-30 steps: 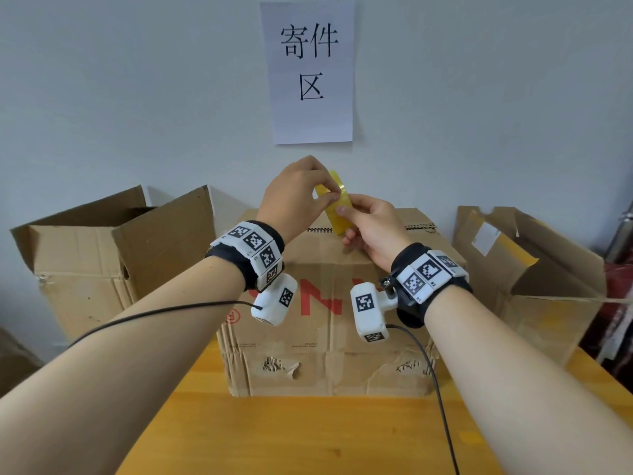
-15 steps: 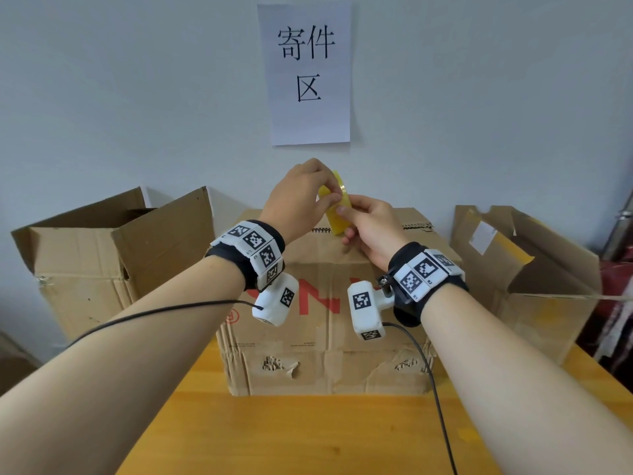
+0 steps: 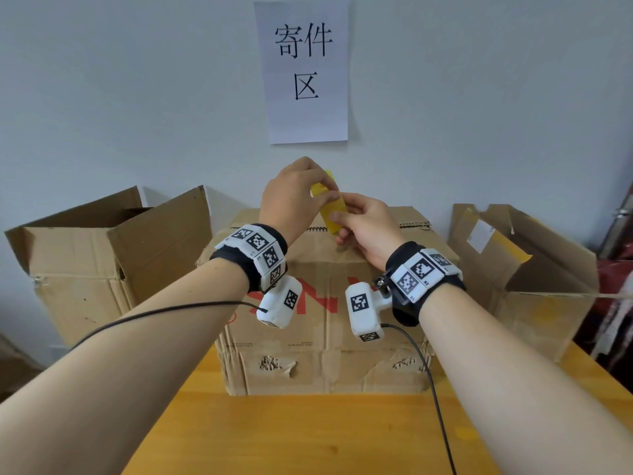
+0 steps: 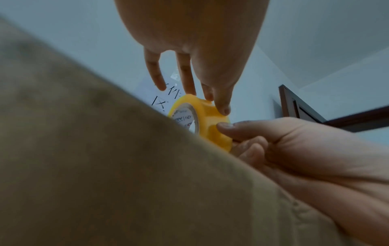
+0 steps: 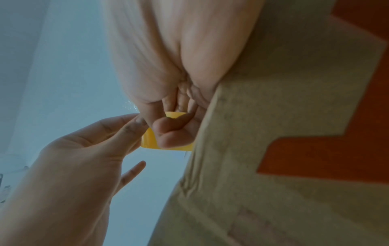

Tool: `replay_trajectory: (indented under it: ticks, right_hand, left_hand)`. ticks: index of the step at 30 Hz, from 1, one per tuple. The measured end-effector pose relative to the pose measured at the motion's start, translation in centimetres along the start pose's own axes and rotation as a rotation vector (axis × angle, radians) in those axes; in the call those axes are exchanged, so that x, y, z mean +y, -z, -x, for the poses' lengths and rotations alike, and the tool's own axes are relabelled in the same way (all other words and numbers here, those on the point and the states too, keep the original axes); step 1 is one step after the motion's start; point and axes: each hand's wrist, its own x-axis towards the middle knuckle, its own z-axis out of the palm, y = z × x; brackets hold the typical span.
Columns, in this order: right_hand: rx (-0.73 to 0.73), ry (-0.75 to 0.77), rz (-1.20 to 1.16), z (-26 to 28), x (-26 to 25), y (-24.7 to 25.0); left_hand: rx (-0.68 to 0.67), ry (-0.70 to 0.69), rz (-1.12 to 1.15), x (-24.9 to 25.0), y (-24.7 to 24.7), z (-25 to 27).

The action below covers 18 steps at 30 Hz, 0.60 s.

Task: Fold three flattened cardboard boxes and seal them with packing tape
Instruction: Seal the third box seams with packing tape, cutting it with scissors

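Soft, even light is filling the head view, sharp throughout, with straight edges bowing near the borders. Both wrist views are running dimmer and bluish, and the cardboard box (image 4: 105, 166) up close is smearing into blur.

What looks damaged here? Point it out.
The middle box has torn, gouged patches along the lower front face, where the outer paper has peeled. The left box has a ragged tear at its front corner. The tape roll, held by both hands, looks intact.

Glossy yellow plastic tape roll (image 4: 212, 123); matt, scuffed cardboard box (image 3: 329, 354).
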Motion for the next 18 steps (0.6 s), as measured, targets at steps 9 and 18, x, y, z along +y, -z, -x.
replay_trajectory:
  ticks: [9, 18]
  right_hand:
    - [0.026, 0.031, 0.202, 0.6, -0.5, -0.5]
    - [0.010, 0.188, 0.446, 1.1, -3.9, -0.6]
  left_hand:
    - [0.077, 0.124, 0.160, -1.7, 1.3, 0.3]
    - [-0.009, 0.379, 0.435, -1.6, 5.1, 1.1]
